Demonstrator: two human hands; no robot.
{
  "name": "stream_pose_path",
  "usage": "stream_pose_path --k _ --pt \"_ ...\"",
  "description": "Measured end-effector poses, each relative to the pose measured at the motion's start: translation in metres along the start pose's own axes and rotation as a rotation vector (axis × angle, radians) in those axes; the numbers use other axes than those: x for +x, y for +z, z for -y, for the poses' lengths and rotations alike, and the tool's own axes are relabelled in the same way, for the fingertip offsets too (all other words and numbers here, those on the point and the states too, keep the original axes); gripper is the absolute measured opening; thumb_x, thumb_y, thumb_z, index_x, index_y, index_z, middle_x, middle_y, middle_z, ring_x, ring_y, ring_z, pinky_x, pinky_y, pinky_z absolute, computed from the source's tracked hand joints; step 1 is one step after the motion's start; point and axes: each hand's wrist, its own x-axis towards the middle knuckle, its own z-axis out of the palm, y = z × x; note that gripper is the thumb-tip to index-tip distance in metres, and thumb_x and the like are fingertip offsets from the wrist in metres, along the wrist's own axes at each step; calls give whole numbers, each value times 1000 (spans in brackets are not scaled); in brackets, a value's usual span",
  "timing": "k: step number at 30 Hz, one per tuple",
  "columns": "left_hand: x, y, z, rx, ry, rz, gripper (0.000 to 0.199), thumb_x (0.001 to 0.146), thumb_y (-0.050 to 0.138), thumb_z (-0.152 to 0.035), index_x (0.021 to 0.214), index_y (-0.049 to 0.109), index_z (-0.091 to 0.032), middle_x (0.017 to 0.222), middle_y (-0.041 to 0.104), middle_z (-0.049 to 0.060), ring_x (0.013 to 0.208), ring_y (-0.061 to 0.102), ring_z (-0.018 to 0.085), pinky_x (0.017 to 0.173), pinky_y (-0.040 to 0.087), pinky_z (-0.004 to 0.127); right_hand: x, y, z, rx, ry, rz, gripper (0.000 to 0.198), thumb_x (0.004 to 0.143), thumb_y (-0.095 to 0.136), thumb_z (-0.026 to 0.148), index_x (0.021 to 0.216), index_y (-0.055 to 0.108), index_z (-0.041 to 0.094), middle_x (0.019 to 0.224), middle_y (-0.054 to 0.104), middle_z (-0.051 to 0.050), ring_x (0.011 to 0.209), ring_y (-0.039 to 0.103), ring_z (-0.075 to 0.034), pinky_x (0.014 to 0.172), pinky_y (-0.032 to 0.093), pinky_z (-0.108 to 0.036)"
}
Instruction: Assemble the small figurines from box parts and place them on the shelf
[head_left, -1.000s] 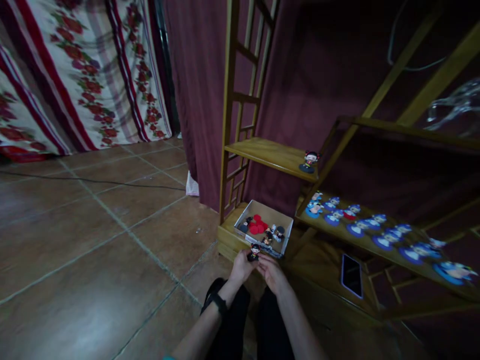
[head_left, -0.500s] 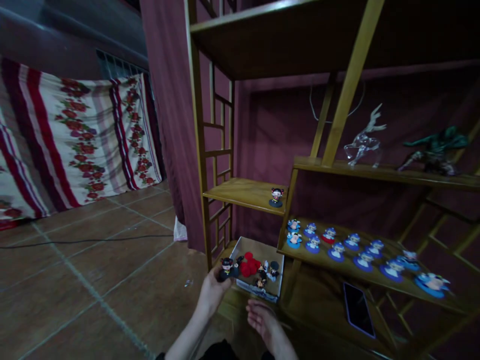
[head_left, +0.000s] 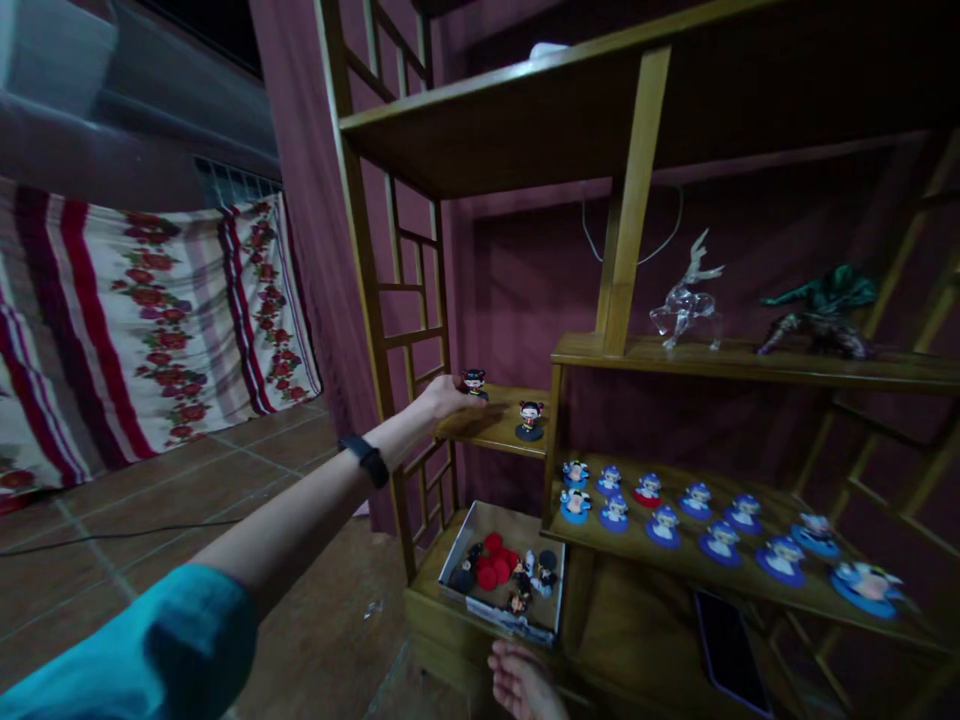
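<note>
My left hand (head_left: 450,397) reaches out over the small left shelf (head_left: 491,425), its fingers closed on a black-haired figurine (head_left: 474,382) with a dark round base. Whether that base touches the wood I cannot tell. A similar figurine with red hair ties (head_left: 529,420) stands upright on the same shelf, nearer the front right corner. Low in front of me, my right hand (head_left: 521,680) holds nothing, palm turned up and fingers loosely curled apart. Just beyond it sits an open cardboard box (head_left: 465,540) with red discs (head_left: 495,565) and several small figurines (head_left: 525,585) inside.
Several blue-based figurines (head_left: 664,525) stand in rows on the lower right shelf. Above them are a clear deer figure (head_left: 688,300) and a green-hooded statue (head_left: 821,310). A phone (head_left: 731,650) lies at the bottom right. Wooden uprights (head_left: 634,200) divide the rack.
My left hand has carried the figurine from beside the box up and forward to the small shelf. The right hand stays low near the box. The view has shifted.
</note>
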Motion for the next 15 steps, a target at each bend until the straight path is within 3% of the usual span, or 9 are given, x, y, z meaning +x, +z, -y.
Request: stream_pose_path --k 8,15 --pt "67 71 30 -172 7 239 31 34 74 -8 61 59 -10 55 60 -1 59 56 14 63 46 29 6 -4 6 31 50 1 27 44 73 25 66 61 17 60 66 0 48 56 -8 50 44 -19" --pt "77 91 27 -135 122 437 29 43 72 -8 71 62 -8 62 64 3 69 58 17 70 45 32 -3 -2 18 22 40 5 25 42 72 24 64 61 18 61 66 -1 49 56 -8 49 43 -19"
